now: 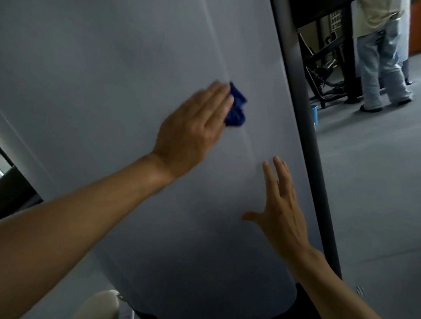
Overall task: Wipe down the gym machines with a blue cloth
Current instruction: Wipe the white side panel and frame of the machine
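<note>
pale grey machine panel [126, 68] fills most of view. left hand [194, 125] presses blue cloth [235, 107] flat against it, fingers straight, motion-blurred; cloth mostly hidden under them. right hand [280, 209] splayed wide on panel near dark upright post [308, 129]. bare carpet [380, 189] right of post; person [380, 53] cut off at top.

2 hands: left [194, 127], right [281, 209]. 1 blue cloth [236, 107]. 1 grey panel [112, 72]. 1 post [301, 114]. 1 blue cup [314, 114]. 1 bystander [380, 50].
</note>
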A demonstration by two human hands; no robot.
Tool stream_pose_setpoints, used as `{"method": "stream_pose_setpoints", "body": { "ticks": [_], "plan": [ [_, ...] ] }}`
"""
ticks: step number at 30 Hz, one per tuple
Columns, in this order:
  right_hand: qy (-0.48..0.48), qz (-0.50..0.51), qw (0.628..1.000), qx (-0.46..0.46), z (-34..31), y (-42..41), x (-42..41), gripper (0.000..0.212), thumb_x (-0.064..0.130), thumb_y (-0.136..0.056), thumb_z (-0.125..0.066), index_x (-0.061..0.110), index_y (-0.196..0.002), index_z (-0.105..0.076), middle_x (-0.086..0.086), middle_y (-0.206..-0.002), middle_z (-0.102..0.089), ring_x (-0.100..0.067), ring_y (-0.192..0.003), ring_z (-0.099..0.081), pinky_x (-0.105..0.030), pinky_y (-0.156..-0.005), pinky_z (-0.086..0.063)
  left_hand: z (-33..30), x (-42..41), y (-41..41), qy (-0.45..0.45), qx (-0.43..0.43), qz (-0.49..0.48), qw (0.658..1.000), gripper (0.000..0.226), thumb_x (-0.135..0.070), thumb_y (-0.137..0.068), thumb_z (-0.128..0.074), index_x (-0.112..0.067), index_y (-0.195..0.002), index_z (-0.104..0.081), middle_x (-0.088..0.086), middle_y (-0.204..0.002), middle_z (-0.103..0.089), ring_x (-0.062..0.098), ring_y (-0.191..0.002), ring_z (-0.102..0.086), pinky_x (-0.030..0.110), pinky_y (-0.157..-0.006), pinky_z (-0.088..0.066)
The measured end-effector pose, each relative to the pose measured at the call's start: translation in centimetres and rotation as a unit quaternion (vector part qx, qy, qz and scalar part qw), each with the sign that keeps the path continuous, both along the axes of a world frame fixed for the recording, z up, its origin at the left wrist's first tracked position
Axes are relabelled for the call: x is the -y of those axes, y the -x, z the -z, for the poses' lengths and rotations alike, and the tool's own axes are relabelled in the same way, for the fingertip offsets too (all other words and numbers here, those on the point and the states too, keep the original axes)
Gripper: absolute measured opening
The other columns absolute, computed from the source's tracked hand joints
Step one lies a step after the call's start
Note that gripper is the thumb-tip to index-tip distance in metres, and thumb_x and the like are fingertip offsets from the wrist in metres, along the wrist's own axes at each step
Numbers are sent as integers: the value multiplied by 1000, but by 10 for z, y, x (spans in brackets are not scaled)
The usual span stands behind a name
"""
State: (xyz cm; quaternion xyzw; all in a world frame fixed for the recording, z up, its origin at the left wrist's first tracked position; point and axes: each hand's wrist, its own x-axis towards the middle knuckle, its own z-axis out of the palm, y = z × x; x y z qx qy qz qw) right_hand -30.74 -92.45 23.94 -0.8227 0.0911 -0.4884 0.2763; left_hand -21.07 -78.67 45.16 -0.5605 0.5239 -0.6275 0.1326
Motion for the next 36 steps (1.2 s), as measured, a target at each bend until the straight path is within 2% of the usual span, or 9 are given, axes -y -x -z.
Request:
{"method": "stream_pose_setpoints", "body": {
  "ticks": [4, 9, 12, 16, 21, 24, 27, 31, 36],
  "plan": [
    [-12, 22, 1000, -16, 6, -5, 2, 141, 38, -54, -100, 1, -161, -16, -13, -170, -8, -29, -158, -4, -37, -121, -14, 2, 35, 8, 115, -96, 25, 988, 40, -14, -109, -53, 4, -144, -56, 20, -153, -52, 35, -145, -47, 43, -119, -40],
    [1, 27, 999, -21, 6, -2, 6, 134, 43, -60, -96, 1, -161, -19, -14, -170, -13, -30, -157, -9, -40, -125, -13, 127, -24, 7, -142, -76, 5, 987, 47, 0, -104, -53, 4, -150, -48, 21, -159, -44, 35, -150, -40, 45, -121, -37],
    [2, 24, 1000, -20, 7, 1, 8, 131, 41, -65, -95, 4, -162, -14, -12, -171, -7, -27, -158, -6, -35, -125, -8, 153, -46, 4, -181, -79, -15, 980, 48, 0, -107, -44, 2, -155, -41, 19, -163, -38, 33, -153, -35, 43, -124, -32],
    [21, 10, 998, -51, 8, 5, -8, 143, 43, -59, -97, 6, -163, -6, -12, -171, 5, -26, -158, 5, -24, -122, 3, 150, -58, 3, -150, -72, -29, 986, 46, -2, -111, -37, 1, -157, -37, 19, -163, -36, 34, -152, -34, 43, -127, -27],
    [26, -5, 998, -50, 16, 6, -25, 142, 38, -62, -97, 3, -162, -3, -13, -171, 5, -26, -159, 5, -16, -116, -1, 173, -171, -18, -34, -121, -96, 987, 68, -3, -102, -60, -3, -162, -27, 17, -170, -22, 34, -156, -26, 45, -127, -26],
    [32, 1, 999, -44, 17, 4, -26, 139, 34, -65, -97, 3, -162, -2, -13, -171, 5, -26, -159, 6, -28, -120, -8, 188, -211, -21, 38, -164, -124, 978, 77, -5, -100, -65, -4, -164, -21, 17, -169, -21, 33, -159, -19, 45, -129, -22],
    [33, -3, 999, -35, 17, 4, -28, 137, 35, -66, -96, 1, -162, -4, -14, -171, 4, -27, -159, 4, -27, -120, -16, 199, -187, -21, 99, -187, -118, 970, 75, -5, -98, -67, -1, -159, -23, 20, -164, -29, 31, -160, -13, 42, -130, -17],
    [27, -42, 998, -30, 22, 3, -21, 138, 32, -64, -97, 0, -162, -5, -15, -171, 4, -28, -159, 4, -5, -116, 4, 195, -99, -7, 25, -184, -29, 982, 55, -3, -105, -56, 3, -155, -34, 20, -164, -34, 32, -157, -25, 45, -128, -25],
    [54, -66, 996, -19, 24, 5, -9, 136, 33, -63, -96, 1, -162, -9, -12, -172, -2, -23, -159, -1, -25, -127, -9, 167, 3, 15, -95, -127, -22, 987, 54, -15, -111, -15, 4, -157, -34, 20, -164, -35, 34, -154, -31, 44, -126, -27]
  ]
}}
